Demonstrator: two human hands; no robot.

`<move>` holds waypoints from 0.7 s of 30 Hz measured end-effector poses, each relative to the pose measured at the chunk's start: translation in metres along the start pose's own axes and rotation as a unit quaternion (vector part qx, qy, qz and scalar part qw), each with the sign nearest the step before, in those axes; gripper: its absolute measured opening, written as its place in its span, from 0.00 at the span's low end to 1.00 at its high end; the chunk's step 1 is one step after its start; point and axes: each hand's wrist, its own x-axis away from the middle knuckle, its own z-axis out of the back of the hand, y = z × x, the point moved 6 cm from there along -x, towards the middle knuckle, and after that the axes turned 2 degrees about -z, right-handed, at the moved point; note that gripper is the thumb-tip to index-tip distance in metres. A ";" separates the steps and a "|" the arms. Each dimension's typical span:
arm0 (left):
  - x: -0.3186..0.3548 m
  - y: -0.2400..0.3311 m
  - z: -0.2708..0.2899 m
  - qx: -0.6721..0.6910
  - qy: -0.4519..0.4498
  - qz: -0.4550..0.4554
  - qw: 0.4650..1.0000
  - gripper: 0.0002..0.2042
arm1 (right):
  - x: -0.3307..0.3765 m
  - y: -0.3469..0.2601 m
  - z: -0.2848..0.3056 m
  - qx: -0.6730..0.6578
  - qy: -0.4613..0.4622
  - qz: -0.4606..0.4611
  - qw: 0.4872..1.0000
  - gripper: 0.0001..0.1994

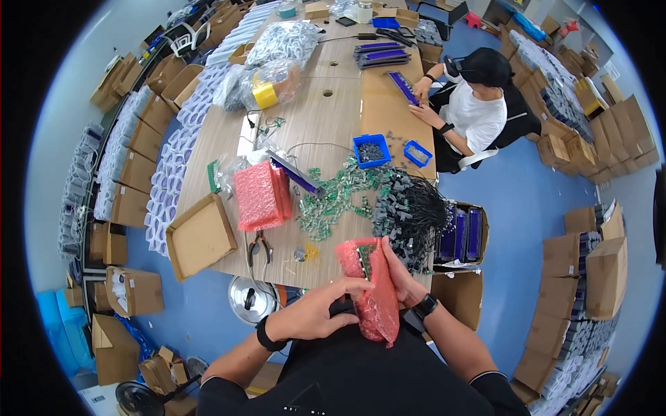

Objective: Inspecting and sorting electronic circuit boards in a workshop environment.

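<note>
A pink bubble-wrap bag (372, 291) with green circuit boards showing at its open top is held upright near the table's front edge. My left hand (322, 308) grips its left side, fingers pressed against the wrap. On the other side, my right hand (402, 277) clasps the bag from the right, thumb near the boards. Beyond the bag lies a scatter of small green circuit boards (333, 201) and a heap of black wired parts (409, 208).
A stack of pink bubble-wrap bags (260, 196), an open flat cardboard box (201, 236), pliers (259, 248) and two blue bins (372, 150) sit on the wooden table (326, 118). A seated person (472, 111) works at the far right side. Cardboard boxes (596, 270) line the blue floor.
</note>
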 end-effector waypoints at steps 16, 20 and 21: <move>0.012 -0.020 0.000 -0.064 0.095 0.079 0.990 0.29 | 0.014 -0.015 0.032 -0.090 0.017 0.047 0.995 0.44; -0.001 -0.025 0.002 -0.008 0.146 0.036 0.989 0.27 | 0.016 -0.024 0.025 -0.047 0.065 0.083 0.993 0.44; -0.006 -0.025 -0.001 0.001 0.139 0.022 0.990 0.29 | 0.019 -0.027 0.018 -0.043 0.064 0.081 0.994 0.44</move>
